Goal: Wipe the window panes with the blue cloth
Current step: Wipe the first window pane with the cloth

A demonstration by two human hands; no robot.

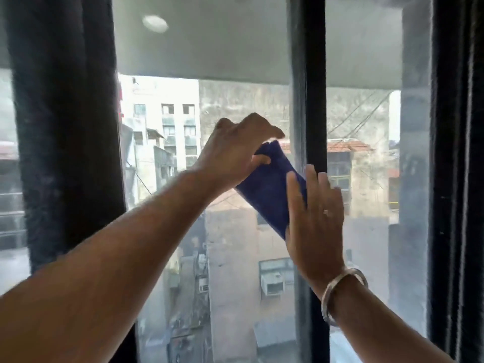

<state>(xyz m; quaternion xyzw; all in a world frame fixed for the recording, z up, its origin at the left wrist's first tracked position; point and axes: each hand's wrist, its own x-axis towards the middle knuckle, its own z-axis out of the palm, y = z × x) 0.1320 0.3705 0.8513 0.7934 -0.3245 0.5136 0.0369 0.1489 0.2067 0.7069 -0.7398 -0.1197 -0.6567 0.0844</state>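
A folded blue cloth lies tilted against the middle window pane, close to the dark vertical frame bar. My left hand pinches the cloth's upper end between thumb and fingers. My right hand, with a metal bangle on the wrist, lies flat with fingers spread over the cloth's lower right part and hides that end. The glass looks hazy and streaked.
A wide dark frame post stands at the left of the pane and another dark post at the far right. A narrower pane sits right of the middle bar. Buildings and wires show outside.
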